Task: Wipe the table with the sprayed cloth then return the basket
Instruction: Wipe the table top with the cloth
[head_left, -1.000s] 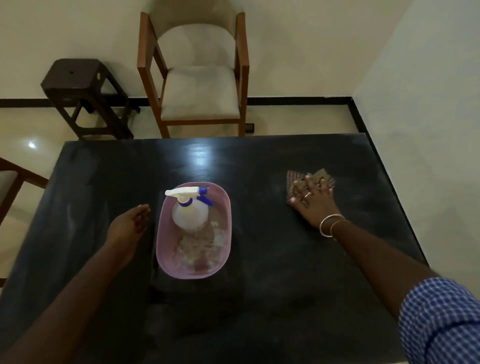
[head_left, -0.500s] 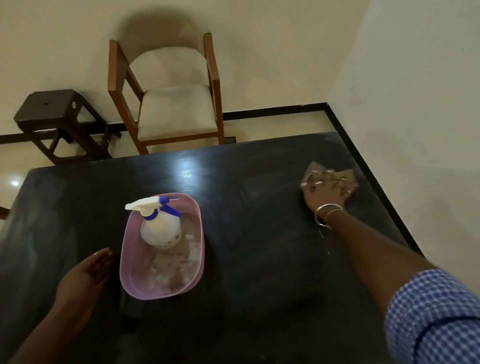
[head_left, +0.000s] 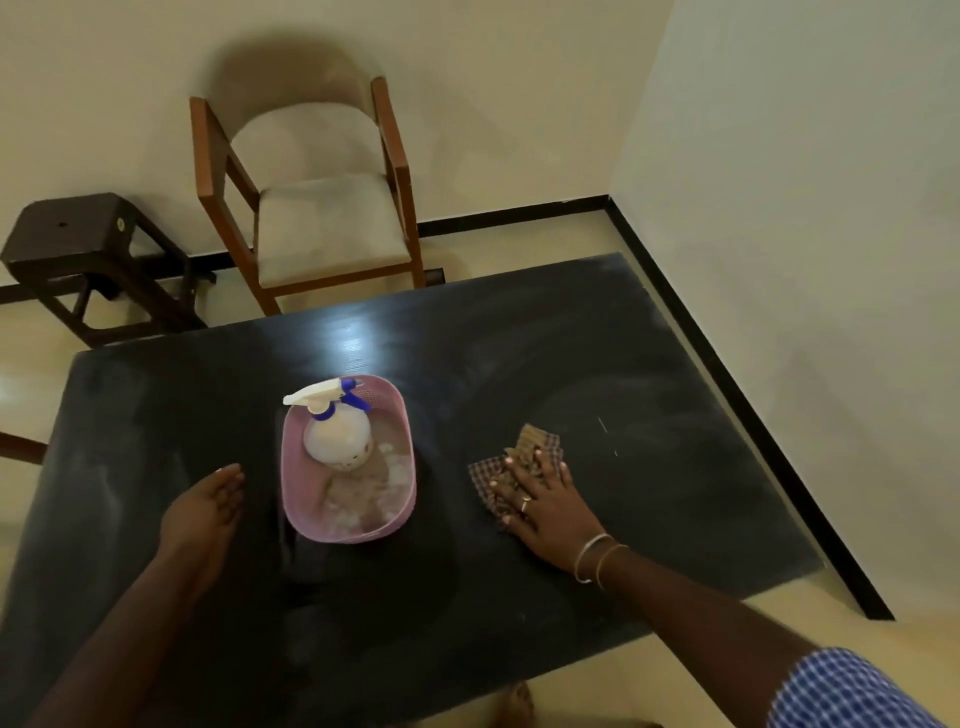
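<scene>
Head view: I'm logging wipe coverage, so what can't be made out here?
All in the head view:
- Checked cloth: its middle is hidden under the right hand.
- Pink basket: pale contents beneath the spray bottle are too blurred to name.
- Black table: near-left corner runs off the frame's bottom edge.

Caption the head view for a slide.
Right hand presses a checked cloth onto the table; left hand open beside the pink basket holding a spray bottle.
</scene>
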